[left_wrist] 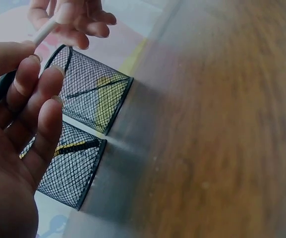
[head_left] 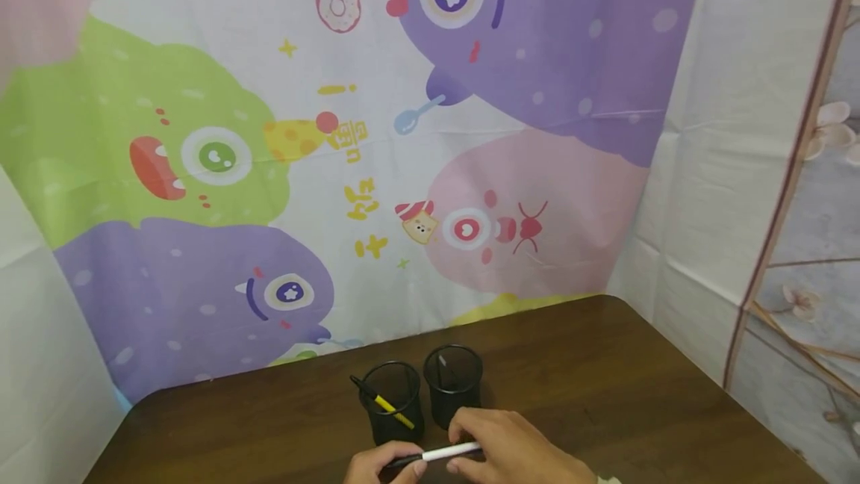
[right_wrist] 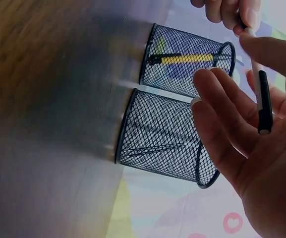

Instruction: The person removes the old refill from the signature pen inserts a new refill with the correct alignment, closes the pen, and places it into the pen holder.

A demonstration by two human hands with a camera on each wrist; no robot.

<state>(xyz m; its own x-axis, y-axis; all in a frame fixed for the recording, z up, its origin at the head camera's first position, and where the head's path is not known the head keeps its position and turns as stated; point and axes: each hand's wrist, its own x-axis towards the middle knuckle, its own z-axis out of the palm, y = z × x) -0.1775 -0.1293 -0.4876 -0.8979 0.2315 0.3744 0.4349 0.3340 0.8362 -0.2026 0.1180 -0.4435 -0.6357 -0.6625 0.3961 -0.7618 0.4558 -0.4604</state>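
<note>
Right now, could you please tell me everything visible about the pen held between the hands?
The pen is slim and straight, apparently plastic, with a white barrel and black ends. Roughly level above the brown table, it is gripped at one black end by the left hand and along its barrel by the right hand.

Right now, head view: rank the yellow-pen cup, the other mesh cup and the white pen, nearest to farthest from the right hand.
1. White pen: held by the right hand, extending leftward.
2. Right mesh cup: just beyond that hand.
3. Left mesh cup: farther left, yellow pen inside.
</note>
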